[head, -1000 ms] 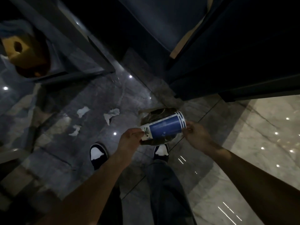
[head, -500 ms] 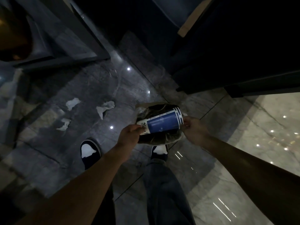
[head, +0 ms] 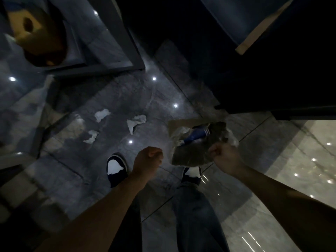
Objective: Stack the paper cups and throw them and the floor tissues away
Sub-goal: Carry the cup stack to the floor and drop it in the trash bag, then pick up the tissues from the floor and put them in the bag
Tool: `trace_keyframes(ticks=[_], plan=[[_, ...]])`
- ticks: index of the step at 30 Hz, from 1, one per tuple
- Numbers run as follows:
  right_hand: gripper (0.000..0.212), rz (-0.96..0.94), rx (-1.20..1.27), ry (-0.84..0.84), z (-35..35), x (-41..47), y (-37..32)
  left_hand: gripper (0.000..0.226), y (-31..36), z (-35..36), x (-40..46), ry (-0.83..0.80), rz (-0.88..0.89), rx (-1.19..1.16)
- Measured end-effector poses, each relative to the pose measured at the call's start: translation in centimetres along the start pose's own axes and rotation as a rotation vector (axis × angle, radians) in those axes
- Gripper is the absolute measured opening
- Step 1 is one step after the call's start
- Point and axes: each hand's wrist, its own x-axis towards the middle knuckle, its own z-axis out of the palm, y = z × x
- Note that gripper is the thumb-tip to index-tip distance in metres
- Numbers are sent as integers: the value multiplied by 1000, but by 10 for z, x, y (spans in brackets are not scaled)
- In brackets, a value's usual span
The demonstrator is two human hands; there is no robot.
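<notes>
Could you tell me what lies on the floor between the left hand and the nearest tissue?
In the head view, only bare dark floor tile with a bright light reflection lies between the left hand and the nearest tissue.

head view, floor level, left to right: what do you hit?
Small tissue → upper tissue → left shoe → big crumpled tissue → left hand → blue paper cups in the bag-lined bin → right hand.
</notes>
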Motion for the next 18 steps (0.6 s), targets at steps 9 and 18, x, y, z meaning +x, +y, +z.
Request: trace_keyframes(ticks=[9, 18], plan=[[37, -198, -60, 35, 53, 1, -99, 30, -60, -104, 9, 237, -19, -128], [19, -359, -184, -34, 148, 54, -164, 17, -124, -194, 46, 429, 108, -16]])
